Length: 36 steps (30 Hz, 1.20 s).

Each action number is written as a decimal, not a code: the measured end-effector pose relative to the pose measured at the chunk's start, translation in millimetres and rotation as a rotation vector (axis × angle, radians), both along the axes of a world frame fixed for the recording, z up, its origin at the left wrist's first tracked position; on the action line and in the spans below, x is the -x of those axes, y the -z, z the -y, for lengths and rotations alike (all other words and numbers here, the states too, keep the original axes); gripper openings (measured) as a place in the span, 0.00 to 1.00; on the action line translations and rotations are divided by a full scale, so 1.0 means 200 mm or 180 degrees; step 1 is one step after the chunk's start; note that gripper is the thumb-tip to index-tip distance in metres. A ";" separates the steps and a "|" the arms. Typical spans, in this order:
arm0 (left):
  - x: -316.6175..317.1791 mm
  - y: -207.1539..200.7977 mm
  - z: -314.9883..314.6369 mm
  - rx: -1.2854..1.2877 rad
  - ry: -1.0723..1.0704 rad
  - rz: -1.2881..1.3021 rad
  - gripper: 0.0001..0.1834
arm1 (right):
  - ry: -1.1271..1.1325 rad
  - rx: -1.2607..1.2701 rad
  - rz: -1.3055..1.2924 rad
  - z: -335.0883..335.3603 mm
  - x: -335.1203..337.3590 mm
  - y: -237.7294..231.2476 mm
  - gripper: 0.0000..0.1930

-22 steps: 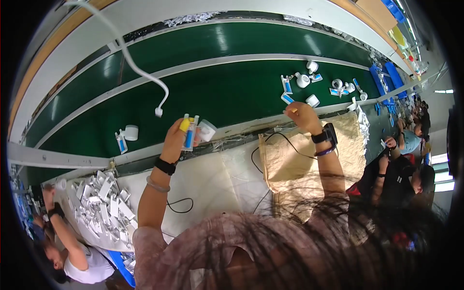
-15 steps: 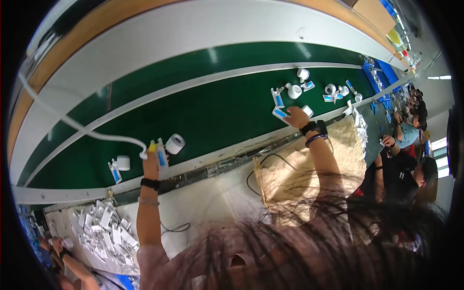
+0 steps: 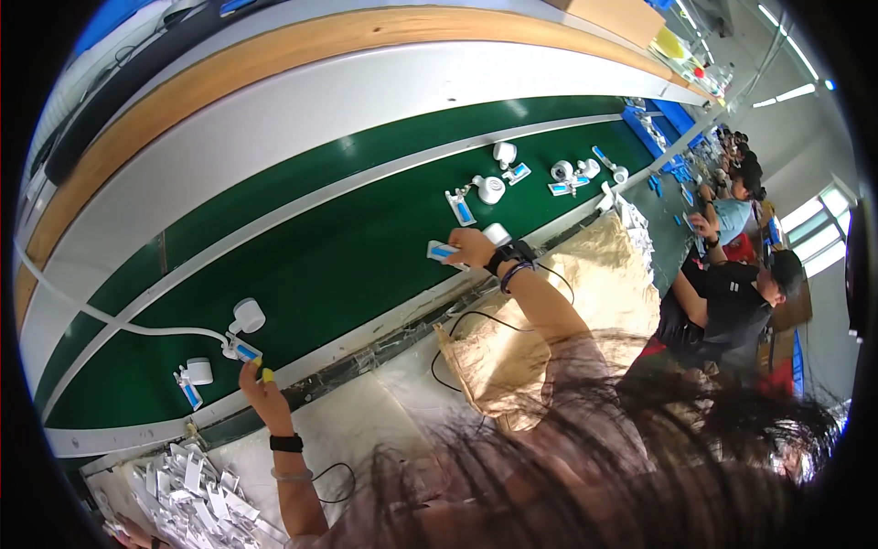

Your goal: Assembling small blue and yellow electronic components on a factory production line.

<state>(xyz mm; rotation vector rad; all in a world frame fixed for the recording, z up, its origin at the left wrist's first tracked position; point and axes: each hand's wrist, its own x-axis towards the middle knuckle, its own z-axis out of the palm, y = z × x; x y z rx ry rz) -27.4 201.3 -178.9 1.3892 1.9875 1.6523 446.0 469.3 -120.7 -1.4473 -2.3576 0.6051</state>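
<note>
On the green belt surface (image 3: 320, 302), my left hand (image 3: 265, 403) has yellow-tipped fingers apart. They touch or nearly touch the near end of a white bracket with a blue strip (image 3: 244, 350). A white round head (image 3: 247, 316) adjoins that bracket, and a white hose (image 3: 165, 330) ends against its left side. My right hand (image 3: 473, 247) is closed on another white bracket with a blue strip (image 3: 442, 251), which sticks out to the left of the fingers. A white round head (image 3: 497, 234) shows just beyond this hand; whether it joins the held bracket is hidden.
Similar white-and-blue assemblies lie at the left (image 3: 194, 380) and far right (image 3: 489, 189). Loose white parts (image 3: 197, 489) are heaped at lower left, others (image 3: 631, 224) by a tan cloth (image 3: 594, 284). A black cable (image 3: 439, 366) crosses the near side. Co-workers (image 3: 722, 311) sit at right.
The view has shifted and turned. At my left hand, the bracket and its round head have moved left and away, against the hose end, and the fingers have drawn back. My right hand has carried its bracket left.
</note>
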 end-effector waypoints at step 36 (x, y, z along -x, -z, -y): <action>-0.50 -1.04 0.53 0.2865 0.4244 0.1690 0.12 | -0.1805 0.2602 -0.2752 1.63 0.77 -0.25 0.20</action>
